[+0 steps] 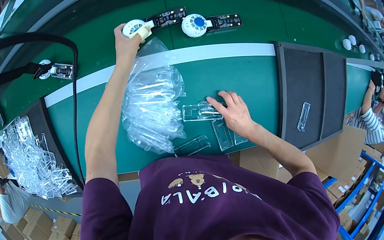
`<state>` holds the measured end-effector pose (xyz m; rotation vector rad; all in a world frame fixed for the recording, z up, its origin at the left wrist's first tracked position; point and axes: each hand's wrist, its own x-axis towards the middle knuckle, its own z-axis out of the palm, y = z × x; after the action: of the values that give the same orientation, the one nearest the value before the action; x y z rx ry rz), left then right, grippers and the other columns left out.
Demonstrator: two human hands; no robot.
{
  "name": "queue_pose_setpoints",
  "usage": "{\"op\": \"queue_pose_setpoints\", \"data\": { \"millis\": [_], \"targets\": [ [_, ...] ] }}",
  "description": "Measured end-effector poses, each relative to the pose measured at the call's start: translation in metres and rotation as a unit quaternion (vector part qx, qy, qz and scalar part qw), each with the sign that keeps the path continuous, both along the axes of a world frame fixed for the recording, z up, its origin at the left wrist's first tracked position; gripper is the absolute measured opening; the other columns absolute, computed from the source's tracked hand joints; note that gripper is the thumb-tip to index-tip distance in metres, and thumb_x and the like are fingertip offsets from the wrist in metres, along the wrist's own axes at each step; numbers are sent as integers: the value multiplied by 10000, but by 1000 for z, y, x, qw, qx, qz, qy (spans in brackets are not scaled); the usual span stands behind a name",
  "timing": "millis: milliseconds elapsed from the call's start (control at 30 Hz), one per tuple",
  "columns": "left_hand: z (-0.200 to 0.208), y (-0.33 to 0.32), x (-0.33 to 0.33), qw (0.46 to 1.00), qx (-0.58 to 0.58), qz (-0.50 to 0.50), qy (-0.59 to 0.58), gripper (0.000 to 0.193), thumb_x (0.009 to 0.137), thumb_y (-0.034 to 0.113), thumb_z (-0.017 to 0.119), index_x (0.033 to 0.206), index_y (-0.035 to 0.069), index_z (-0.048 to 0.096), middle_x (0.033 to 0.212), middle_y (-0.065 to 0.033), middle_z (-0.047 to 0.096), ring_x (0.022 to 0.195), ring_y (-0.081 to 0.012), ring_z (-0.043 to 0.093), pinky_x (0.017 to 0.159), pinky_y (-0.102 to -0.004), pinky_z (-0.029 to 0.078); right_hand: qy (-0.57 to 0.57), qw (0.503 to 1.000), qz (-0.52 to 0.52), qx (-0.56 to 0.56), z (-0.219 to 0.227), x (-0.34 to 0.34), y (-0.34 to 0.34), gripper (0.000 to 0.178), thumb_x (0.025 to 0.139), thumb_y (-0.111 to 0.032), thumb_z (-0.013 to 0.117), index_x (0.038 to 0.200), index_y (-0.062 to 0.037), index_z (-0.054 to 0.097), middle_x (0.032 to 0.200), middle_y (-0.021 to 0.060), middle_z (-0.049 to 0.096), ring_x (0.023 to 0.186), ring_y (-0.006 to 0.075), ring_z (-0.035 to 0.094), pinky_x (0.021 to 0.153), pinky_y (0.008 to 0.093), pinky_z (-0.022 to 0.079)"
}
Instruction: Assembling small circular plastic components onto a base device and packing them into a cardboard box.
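Reaching far over the bench, my left hand [126, 45] has its fingers closed at a white round device [133, 27] with a dark circuit board [167, 18] attached. Something pale yellow [143, 32] shows at those fingertips; I cannot tell whether it is a finger cover. My right hand [236, 116] grips the right end of a clear plastic cover [196, 112] with thumb and fingers, low over the green worktop. More clear covers [222, 134] lie just below it. Between my arms rests a big clear bag [154, 110] filled with plastic pieces.
A second white device [194, 25] lies on the green belt [261, 17], a third [61, 71] at left. A black cable [77, 106] hangs at left near a heap of clear parts [35, 159]. At right stands a dark tray [312, 83] with one cover [304, 116].
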<state>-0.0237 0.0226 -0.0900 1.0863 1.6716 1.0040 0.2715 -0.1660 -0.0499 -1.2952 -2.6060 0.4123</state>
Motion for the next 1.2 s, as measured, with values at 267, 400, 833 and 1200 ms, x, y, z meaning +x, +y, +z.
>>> {"op": "queue_pose_setpoints", "data": {
  "millis": [267, 400, 833, 1200],
  "targets": [
    [26, -67, -23, 988, 1, 20, -151, 590, 759, 188, 682, 1211, 43, 332, 980, -95, 542, 757, -158, 594, 594, -265, 535, 208, 922, -214, -245, 7, 7, 14, 412, 816, 16, 464, 1224, -37, 456, 970, 150, 554, 873, 256, 544, 785, 354, 449],
    [26, -93, -29, 976, -35, -6, -215, 519, 786, 165, 647, 1207, 68, 360, 990, -90, 543, 748, -157, 594, 605, -280, 538, 252, 900, -257, -246, 5, -10, 18, 361, 889, -114, 462, 1239, -28, 439, 934, 128, 533, 842, 213, 529, 772, 332, 438],
    [47, -89, -26, 970, 0, 38, -239, 504, 755, 197, 687, 1165, 54, 432, 1039, -94, 544, 924, -176, 570, 728, -309, 524, 114, 982, -112, -103, 58, -100, 65, 464, 859, -204, 553, 1272, -44, 415, 921, 123, 469, 799, 261, 521, 682, 375, 436],
    [111, -88, -35, 974, -4, 17, -226, 547, 790, 360, 622, 1172, 10, 445, 1067, -114, 542, 943, -195, 574, 743, -350, 529, 82, 983, -86, 142, 62, -156, 90, 567, 773, -250, 654, 1260, -52, 440, 991, 114, 457, 799, 277, 514, 698, 388, 439]
  ]
}}
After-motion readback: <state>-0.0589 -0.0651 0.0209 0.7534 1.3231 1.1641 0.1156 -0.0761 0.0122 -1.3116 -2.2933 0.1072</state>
